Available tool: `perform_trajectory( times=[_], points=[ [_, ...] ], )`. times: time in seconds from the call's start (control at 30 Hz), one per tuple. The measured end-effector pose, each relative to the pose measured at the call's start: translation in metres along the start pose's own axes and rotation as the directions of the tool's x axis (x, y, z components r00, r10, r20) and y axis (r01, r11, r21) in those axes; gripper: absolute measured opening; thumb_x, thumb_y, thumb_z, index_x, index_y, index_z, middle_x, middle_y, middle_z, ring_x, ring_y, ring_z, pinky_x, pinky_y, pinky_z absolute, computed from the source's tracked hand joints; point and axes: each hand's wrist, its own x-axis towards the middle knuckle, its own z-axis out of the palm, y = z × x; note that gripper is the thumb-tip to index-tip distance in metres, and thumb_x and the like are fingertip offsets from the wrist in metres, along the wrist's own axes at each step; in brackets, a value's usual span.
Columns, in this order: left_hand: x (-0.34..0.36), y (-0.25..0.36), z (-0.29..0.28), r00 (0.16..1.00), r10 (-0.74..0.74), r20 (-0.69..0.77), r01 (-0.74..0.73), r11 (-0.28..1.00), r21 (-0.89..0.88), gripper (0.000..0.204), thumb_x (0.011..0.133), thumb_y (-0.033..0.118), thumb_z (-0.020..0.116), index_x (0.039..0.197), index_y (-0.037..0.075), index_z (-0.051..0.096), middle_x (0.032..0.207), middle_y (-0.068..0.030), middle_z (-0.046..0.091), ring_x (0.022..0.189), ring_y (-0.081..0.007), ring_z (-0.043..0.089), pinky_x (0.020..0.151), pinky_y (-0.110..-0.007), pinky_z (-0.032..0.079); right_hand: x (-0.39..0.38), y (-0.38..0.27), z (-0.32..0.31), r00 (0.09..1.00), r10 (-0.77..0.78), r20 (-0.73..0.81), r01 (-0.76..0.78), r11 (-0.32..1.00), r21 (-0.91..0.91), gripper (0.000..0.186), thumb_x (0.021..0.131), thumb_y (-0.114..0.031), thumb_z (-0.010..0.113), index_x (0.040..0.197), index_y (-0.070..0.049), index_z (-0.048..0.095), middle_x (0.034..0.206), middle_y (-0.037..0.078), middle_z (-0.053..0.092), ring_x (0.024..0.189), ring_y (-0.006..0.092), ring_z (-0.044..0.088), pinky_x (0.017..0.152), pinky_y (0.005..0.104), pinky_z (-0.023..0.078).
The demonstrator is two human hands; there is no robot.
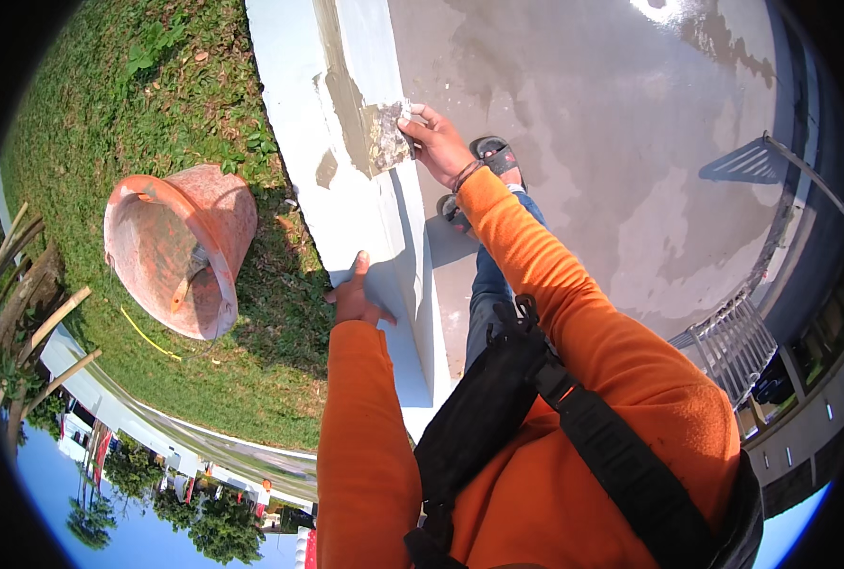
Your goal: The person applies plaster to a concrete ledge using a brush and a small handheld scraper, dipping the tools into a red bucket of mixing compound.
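Observation:
My right hand (428,137) pinches a square, cement-smeared spreader (384,137), its face against a grey-green strip of filler (346,95) along a white low wall or ledge (284,85). My left hand (357,292) rests lower on the same ledge with fingers spread, holding nothing. To the left, on the grass (81,104), a stained orange bucket (137,242) lies tilted, with an orange-handled brush (185,289) inside.
Smooth grey concrete (593,123) lies right of the ledge, where my sandalled feet (500,158) stand. A metal railing (725,346) and pole (811,175) are at the far right. Sticks (62,313) lean at the left edge. A yellow strip (152,337) lies near the bucket.

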Motion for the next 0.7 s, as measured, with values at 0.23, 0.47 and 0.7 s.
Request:
perform_trajectory(
  times=[0.23,0.47,0.7],
  points=[
    [-0.011,0.002,0.009,0.995,0.041,-0.092,-0.04,0.999,0.015,0.125,0.072,0.04,0.081,0.139,0.006,-0.019,0.143,-0.0249,0.027,0.12,-0.0476,0.04,0.075,-0.08,0.033,0.007,-0.004,-0.01,0.996,-0.039,-0.078,0.037,0.999,-0.026,0.02,0.089,-0.013,0.063,0.107,-0.009,0.055,0.082,-0.003,0.061,0.07,0.0059,0.056,0.057,0.0223,0.043],
    [-0.013,0.003,0.009,0.997,-0.009,-0.071,0.01,1.0,0.022,0.135,0.075,0.051,0.075,0.134,0.004,-0.037,0.151,-0.0243,0.015,0.125,-0.054,0.033,0.076,-0.085,0.026,-0.007,-0.012,0.004,1.0,-0.017,-0.011,0.017,1.0,0.008,0.02,0.09,-0.013,0.063,0.108,-0.01,0.055,0.083,-0.004,0.061,0.073,0.0058,0.056,0.058,0.0226,0.043],
    [-0.022,0.007,0.012,0.999,0.033,-0.041,-0.03,0.998,0.057,0.137,0.07,0.053,0.078,0.136,0.001,-0.03,0.149,-0.0257,0.014,0.126,-0.0529,0.032,0.076,-0.085,0.027,0.005,-0.002,-0.002,0.999,-0.022,-0.029,0.021,0.998,-0.053,0.018,0.089,-0.014,0.063,0.105,-0.01,0.056,0.082,-0.004,0.06,0.069,0.0059,0.055,0.058,0.0225,0.042]
  ],
)
